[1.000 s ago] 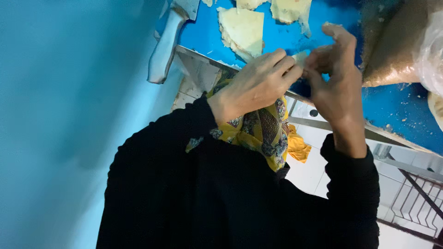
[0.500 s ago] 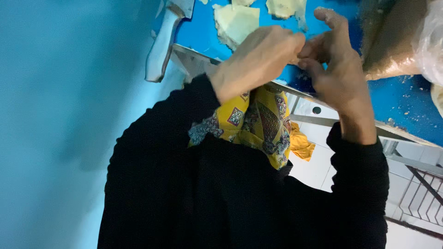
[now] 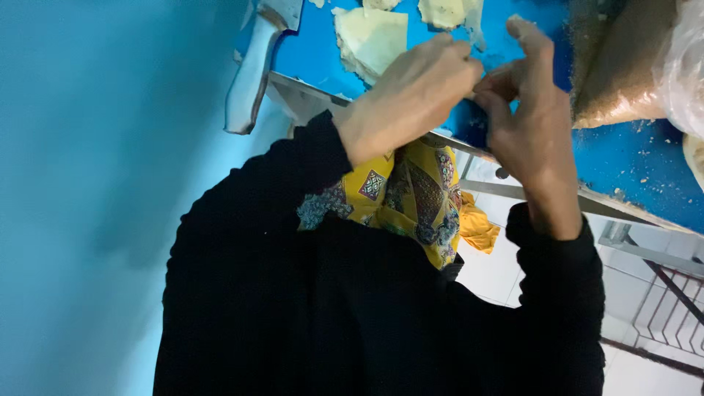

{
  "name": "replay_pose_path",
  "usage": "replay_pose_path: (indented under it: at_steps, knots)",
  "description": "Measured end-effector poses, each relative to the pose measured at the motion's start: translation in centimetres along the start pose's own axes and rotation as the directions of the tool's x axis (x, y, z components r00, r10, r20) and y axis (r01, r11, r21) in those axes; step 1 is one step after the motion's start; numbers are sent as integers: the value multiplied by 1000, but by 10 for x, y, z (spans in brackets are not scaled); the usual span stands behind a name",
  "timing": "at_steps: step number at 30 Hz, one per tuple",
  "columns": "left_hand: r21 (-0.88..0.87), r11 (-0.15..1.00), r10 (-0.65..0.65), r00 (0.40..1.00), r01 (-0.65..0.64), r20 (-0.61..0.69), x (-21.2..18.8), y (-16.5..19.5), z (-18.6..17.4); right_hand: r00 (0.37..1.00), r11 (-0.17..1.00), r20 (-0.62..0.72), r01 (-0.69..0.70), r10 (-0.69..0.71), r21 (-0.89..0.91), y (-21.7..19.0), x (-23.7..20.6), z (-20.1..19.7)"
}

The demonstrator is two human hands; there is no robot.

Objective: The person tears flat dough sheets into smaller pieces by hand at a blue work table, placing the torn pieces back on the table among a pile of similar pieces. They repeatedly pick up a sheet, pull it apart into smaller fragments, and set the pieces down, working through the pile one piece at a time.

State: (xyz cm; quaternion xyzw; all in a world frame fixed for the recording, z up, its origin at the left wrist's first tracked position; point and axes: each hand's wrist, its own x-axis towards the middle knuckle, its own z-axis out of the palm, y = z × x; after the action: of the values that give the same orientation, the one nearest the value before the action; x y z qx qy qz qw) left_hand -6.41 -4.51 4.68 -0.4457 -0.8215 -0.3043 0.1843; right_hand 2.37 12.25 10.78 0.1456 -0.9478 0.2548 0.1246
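My left hand (image 3: 411, 95) and my right hand (image 3: 532, 125) meet fingertip to fingertip over the near edge of a blue table (image 3: 623, 165). Both pinch a small pale piece between them, and the fingers hide most of it. My right forefinger sticks up above the pinch. Just beyond my left hand a flat pale yellow sheet (image 3: 374, 37) lies on the table. Another torn pale sheet (image 3: 447, 11) lies at the top edge of the view. Black sleeves cover both my arms.
A clear bag of brown crumbs (image 3: 623, 66) rests on the table at the right, with crumbs scattered near it. A metal table frame (image 3: 631, 246) runs below the edge. A yellow patterned cloth (image 3: 418, 198) hangs under my hands. A blue wall fills the left.
My hands stay pinched together and have shifted slightly up and right in the view. The fingers have closed tighter over the pale piece, which showed more clearly a second ago.
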Motion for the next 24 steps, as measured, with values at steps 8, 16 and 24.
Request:
replay_pose_path:
  at_steps: [8, 16, 24]
  knots:
    - [271, 954, 148, 988, -129, -51, -11, 11, -7, 989, 975, -68, 114, -129, -191, -10, -5, 6]
    - [285, 952, 105, 994, -113, 43, -19, 23, -19, 995, 990, -54, 74, -81, -123, -9, -12, 1]
    - [446, 894, -7, 992, -50, 125, -20, 29, -13, 989, 860, -37, 103, -140, -500, -27, -21, 19]
